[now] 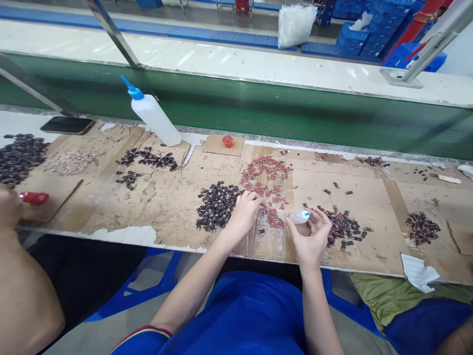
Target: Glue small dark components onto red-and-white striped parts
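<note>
My right hand [312,231] is closed on a small white squeeze bottle [298,217] with a blue tip, held tilted just above the cardboard. My left hand [247,209] is at the right edge of a pile of small black parts [216,207], its fingers bent together over the cardboard. Anything between those fingertips is too small to make out. Small red parts [268,168] lie scattered beyond and between my hands. To the right of the bottle lies a heap of mixed black and red pieces [343,227], partly behind my right hand.
A large white bottle [157,118] with a blue nozzle and a red cap-like cup [227,141] stand at the back. A phone [68,125] lies far left. Another person's hand [9,207] holds a red bottle [35,198]. A green barrier [236,103] runs behind the table.
</note>
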{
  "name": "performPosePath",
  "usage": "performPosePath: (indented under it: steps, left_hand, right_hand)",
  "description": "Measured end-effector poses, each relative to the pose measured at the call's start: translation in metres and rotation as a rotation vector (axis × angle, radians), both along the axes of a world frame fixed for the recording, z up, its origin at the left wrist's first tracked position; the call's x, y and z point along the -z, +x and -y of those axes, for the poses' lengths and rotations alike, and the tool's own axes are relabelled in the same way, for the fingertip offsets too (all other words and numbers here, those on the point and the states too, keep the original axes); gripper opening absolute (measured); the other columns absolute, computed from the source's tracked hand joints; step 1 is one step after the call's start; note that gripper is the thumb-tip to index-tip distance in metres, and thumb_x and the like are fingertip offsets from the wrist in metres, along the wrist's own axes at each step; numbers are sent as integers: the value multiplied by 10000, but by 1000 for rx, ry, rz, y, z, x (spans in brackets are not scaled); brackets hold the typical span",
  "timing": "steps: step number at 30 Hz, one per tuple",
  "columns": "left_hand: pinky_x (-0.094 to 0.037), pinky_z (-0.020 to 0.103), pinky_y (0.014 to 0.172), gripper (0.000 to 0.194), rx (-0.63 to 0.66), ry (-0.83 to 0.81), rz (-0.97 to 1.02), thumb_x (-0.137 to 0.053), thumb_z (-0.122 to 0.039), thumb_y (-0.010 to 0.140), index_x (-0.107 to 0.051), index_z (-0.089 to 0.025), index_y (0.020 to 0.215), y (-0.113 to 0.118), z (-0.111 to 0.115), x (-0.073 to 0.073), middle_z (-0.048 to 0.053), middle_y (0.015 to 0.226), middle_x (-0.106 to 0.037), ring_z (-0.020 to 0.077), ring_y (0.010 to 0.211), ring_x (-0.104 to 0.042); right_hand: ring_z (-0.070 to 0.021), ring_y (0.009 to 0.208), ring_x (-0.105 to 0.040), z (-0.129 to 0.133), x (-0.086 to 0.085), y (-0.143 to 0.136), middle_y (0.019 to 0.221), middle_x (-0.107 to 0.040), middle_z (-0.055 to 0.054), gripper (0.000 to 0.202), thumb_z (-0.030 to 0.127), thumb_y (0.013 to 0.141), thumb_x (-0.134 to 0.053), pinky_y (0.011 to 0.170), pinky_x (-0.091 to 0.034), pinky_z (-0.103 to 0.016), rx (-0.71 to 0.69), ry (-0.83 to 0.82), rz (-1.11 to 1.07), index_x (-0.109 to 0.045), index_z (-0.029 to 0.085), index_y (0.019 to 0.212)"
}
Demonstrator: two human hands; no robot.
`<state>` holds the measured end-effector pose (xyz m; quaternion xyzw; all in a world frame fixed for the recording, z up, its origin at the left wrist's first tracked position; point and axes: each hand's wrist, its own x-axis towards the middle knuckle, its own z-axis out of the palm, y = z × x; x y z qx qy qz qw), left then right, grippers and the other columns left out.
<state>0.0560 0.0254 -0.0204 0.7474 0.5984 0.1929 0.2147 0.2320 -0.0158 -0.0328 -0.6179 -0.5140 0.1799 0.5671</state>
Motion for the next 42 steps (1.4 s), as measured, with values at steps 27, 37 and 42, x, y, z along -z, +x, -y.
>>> performPosePath:
  steps: [27, 37, 42]
  left_hand:
    - [-476, 351, 852, 113, 1, -65, 506, -655, -221, 828, -685, -211, 936, -7, 54, 5, 42, 936, -718, 209, 919, -626]
    - [-503, 356, 812, 115, -34, 228, 346, -573, -177, 889, -681, -209, 865, -4, 66, 25, 36, 879, -718, 201, 881, -609]
    - [-523, 340, 784, 156, -82, 157, 458, -551, -205, 904, -698, -213, 954, -1, 68, 14, 47, 893, -733, 194, 856, -618]
  right_hand:
    - [-214, 815, -696, 28, 0, -39, 843, -738, -64, 163, 345, 764, -698, 784, -573, -356, -245, -294, -414, -733, 189, 791]
    - [-266, 865, -724, 34, 9, -42, 914, -765, -104, 277, 400, 726, -702, 879, -564, -436, -169, -465, -437, -755, 164, 861]
    - [-265, 864, -732, 34, -1, -45, 929, -764, -109, 301, 395, 738, -708, 843, -592, -420, -178, -406, -471, -747, 148, 905]
